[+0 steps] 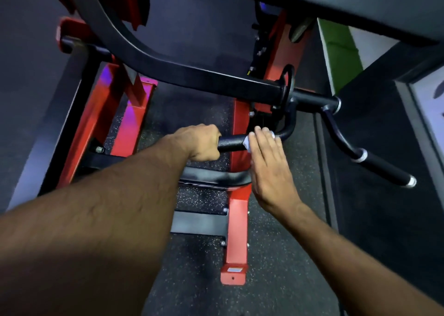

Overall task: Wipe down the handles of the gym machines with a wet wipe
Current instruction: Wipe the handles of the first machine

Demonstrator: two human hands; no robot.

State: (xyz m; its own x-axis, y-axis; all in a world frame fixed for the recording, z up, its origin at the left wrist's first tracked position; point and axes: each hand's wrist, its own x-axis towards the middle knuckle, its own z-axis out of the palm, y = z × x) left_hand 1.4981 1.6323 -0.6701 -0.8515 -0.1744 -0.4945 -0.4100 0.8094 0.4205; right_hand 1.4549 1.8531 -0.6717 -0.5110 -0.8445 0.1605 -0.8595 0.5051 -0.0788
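A black curved handle of a red-and-black gym machine runs across the middle of the head view. My left hand grips its near end with the fingers curled round the bar. My right hand lies over the handle further right, fingers fairly straight, and presses a white wet wipe against the bar. Only small edges of the wipe show from under the fingers. A second black handle with silver end rings juts out at the right, untouched.
The machine's red frame stands on speckled black rubber floor. A thick black lever arm curves overhead from upper left. A dark padded seat or pad fills the top right. A green and white strip lies beyond.
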